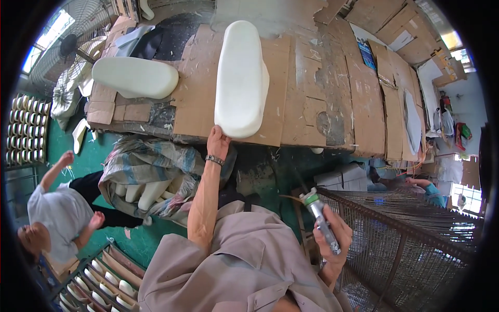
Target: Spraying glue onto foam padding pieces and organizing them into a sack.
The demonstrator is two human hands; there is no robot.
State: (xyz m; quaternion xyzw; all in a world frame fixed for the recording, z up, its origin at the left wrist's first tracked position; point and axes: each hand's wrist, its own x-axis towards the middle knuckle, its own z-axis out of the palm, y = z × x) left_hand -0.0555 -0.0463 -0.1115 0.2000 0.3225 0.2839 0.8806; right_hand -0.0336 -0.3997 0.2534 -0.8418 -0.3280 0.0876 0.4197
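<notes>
A long cream moulded piece (pixel 239 78) with rounded ends lies lengthwise on the cardboard-covered table, its near end at the table's front edge. My left hand (pixel 218 141) grips the near left corner of that piece with its fingertips; a dark bracelet is on the wrist. Off to the right, clear of the table, my right hand (pixel 335 236) is wrapped round a silver cylindrical hand tool (pixel 323 223) with a green collar. A thin brownish strip sticks out from the tool's top end. Farther left on the table rests a second cream piece (pixel 135 78), lying crosswise.
Cardboard (pixel 306 93) covers the worktable. A woven sack (pixel 140 161) with pale pieces stands below it at the left. A person (pixel 62 218) is on the left, between racks of pale pieces (pixel 99 286). A dark metal rack (pixel 395 239) stands close on my right.
</notes>
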